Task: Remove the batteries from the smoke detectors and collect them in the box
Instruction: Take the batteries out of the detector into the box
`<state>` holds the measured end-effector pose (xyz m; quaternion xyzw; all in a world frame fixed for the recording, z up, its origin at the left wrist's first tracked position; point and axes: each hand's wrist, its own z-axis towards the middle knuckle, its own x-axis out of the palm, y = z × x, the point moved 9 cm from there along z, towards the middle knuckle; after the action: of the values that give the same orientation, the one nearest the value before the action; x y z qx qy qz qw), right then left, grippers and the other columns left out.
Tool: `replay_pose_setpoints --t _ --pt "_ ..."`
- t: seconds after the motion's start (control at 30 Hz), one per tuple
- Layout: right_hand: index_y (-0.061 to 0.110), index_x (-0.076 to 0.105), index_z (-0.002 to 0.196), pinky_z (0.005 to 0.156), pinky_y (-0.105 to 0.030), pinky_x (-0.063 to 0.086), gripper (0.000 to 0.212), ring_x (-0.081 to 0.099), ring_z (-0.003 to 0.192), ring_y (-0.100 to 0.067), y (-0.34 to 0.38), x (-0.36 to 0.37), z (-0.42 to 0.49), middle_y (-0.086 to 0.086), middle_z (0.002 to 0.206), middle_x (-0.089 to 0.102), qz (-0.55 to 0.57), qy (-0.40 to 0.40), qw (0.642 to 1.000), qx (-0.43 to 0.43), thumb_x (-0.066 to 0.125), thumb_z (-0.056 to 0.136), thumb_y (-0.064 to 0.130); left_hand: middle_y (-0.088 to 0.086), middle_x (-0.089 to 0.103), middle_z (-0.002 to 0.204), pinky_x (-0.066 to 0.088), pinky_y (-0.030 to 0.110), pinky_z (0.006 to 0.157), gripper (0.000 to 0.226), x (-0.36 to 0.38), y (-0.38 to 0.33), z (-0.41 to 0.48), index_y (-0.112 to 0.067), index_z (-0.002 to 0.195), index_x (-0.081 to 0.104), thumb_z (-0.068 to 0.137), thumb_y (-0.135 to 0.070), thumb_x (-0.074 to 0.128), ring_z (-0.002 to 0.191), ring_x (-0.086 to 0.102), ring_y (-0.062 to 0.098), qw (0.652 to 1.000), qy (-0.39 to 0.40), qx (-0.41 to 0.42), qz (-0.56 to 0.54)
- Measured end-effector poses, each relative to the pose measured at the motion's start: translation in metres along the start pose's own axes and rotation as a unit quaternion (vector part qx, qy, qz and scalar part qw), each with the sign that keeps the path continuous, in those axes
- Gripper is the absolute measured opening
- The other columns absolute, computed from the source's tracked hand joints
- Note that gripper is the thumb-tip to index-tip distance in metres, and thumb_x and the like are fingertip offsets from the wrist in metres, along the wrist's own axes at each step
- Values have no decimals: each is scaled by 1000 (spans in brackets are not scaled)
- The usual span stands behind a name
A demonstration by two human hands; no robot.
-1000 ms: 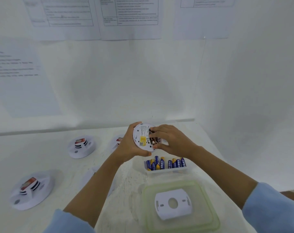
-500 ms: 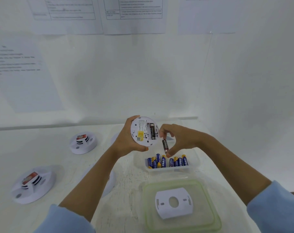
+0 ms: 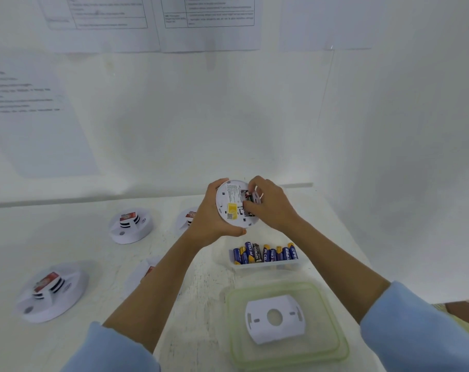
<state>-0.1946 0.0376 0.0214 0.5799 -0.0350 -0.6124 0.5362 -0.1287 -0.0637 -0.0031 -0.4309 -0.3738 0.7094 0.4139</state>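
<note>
My left hand [image 3: 209, 218] grips a round white smoke detector [image 3: 229, 208] above the table, its back with a yellow label turned to me. My right hand [image 3: 273, 208] reaches over the detector's open battery bay, and its fingertips pinch a dark battery [image 3: 251, 202] still seated there. Just below the hands stands a small clear box [image 3: 265, 266] with several blue batteries [image 3: 271, 255] and one black battery [image 3: 257, 253] in it.
A green-rimmed clear lid [image 3: 332, 342] lies near me with a white mounting plate [image 3: 275, 318] on it. Other white smoke detectors sit on the table at the left [image 3: 130, 225] [image 3: 51, 291]; two more [image 3: 186, 218] [image 3: 145, 272] are partly hidden behind my left arm. White walls close in behind and to the right.
My right hand pulled a black battery from the detector, carried it down over the box, and let it go there. It has returned to the battery bay and pinches the second battery.
</note>
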Motion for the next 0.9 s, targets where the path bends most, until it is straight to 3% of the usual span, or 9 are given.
replay_pose_setpoints --t 0.27,0.37,0.47,0.5,0.57,0.63,0.7,0.83,0.9 --pt "23 35 70 55 -28 36 30 37 62 -14 3 -7 1 -2 74 43 66 -40 997 -11 63 77 13 3 48 121 53 18 79 100 -6 2 1 -14 130 31 44 -11 82 107 54 16 1000 -18 2 20" --pt "13 39 75 56 -34 44 24 42 62 -16 18 -14 -3 -3 69 48 62 -63 995 -51 63 77 7 -4 47 118 51 14 80 99 -11 3 4 -16 128 31 44 -11 81 107 53 10 1000 -25 4 17" --pt "9 46 79 53 -26 47 21 49 59 -14 21 -31 -5 -5 70 54 117 -97 988 -29 65 74 0 -10 44 116 48 10 79 99 -17 1 5 -15 128 30 44 -10 82 104 50 -7 999 -27 6 23" --pt "9 48 81 53 -22 47 21 52 60 -13 14 -33 -3 -5 73 56 109 -76 991 15 65 74 0 -11 44 116 47 7 78 99 -20 0 6 -15 127 30 44 -8 82 102 49 -12 999 -30 7 25" --pt "10 50 83 58 -20 51 21 59 66 -16 -6 -19 -7 -7 83 60 30 66 989 126 67 75 1 -8 43 115 44 3 76 99 -26 0 6 -19 125 29 46 -2 86 102 49 -11 998 -46 4 31" --pt "8 54 88 63 -24 55 19 63 68 -20 -22 6 -26 -10 91 61 -56 235 951 195 68 76 1 -3 41 118 43 1 76 96 -30 1 8 -20 124 28 52 7 85 103 48 -1 998 -59 3 35" --pt "5 59 99 60 -21 53 24 63 63 -16 -31 20 -37 -10 99 61 -108 308 923 207 70 78 6 -3 40 119 43 1 77 95 -30 3 11 -21 124 27 54 9 83 104 48 2 997 -60 4 40" --pt "5 64 96 52 -17 46 16 58 57 -10 -40 -3 2 -2 80 62 -122 201 958 164 68 81 10 -16 42 114 42 1 76 100 -33 14 13 -21 125 27 49 2 87 103 48 -2 998 -54 -11 37" --pt "9 66 93 62 -22 47 14 60 69 -16 -49 -16 33 -3 91 63 -184 125 966 132 68 79 8 -18 42 114 42 1 77 100 -34 17 14 -21 126 28 44 -9 83 104 49 -4 998 -50 -17 37"
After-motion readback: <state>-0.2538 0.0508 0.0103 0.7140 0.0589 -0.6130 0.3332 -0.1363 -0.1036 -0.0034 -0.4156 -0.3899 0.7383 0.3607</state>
